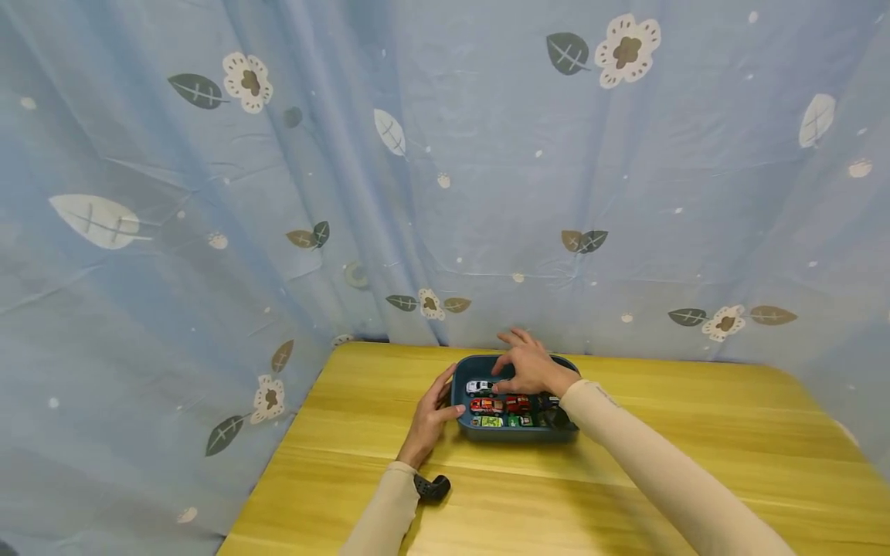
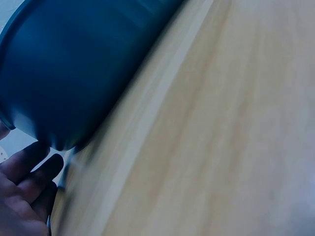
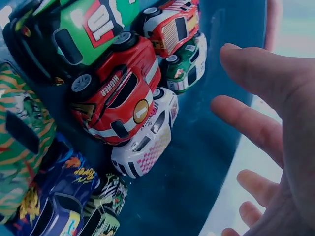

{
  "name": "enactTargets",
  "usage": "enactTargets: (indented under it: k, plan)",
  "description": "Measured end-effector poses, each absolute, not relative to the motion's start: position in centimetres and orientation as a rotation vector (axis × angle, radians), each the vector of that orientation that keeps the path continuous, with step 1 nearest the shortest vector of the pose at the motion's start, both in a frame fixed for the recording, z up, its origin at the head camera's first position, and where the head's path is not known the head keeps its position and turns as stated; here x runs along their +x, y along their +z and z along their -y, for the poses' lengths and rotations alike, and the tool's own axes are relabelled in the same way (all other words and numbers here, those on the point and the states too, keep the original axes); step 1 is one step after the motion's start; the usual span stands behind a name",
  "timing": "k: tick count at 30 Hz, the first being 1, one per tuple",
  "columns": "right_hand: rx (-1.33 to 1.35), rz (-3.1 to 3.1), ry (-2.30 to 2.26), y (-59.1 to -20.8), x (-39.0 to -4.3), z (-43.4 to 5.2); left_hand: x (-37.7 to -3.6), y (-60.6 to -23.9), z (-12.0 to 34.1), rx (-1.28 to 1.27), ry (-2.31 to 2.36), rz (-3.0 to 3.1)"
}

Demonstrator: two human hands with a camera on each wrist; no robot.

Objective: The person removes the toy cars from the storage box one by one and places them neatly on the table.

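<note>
A dark blue plastic bin [image 1: 521, 435] with several toy cars in it stands on the table. My left hand [image 1: 426, 421] holds the bin's left end, thumb at the rim and fingers along the outer wall; in the left wrist view fingertips touch the wall near its bottom edge. Over the bin's far part, my right hand [image 1: 530, 369] has its fingers spread with nothing between them. Its thumb is close to a white toy car [image 1: 480, 387]. The right wrist view shows a red toy car [image 3: 125, 93], a green toy car [image 3: 81, 34] and a dark blue toy car [image 3: 61, 196].
The bin is near the back of the yellow wooden table [image 1: 514, 502]. A light blue curtain [image 1: 487, 193] with leaves and flowers hangs behind and to the left. A black wrist-worn device [image 1: 433, 488] sits at my left sleeve.
</note>
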State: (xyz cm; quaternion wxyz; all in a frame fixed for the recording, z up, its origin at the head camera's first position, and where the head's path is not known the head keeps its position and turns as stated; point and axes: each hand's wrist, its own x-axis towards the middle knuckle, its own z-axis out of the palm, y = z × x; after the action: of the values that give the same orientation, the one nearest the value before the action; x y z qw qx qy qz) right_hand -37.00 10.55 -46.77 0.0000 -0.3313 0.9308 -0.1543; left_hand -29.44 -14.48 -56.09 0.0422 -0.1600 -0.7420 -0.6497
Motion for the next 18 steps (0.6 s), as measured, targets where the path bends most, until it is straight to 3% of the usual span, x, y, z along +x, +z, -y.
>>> enactTargets:
  k: [18]
  plan:
    - [-1.072,-2.815,-0.459,-48.3,-38.9,-8.0,-29.4,-56.3,14.3,-0.494,-1.948,2.286]
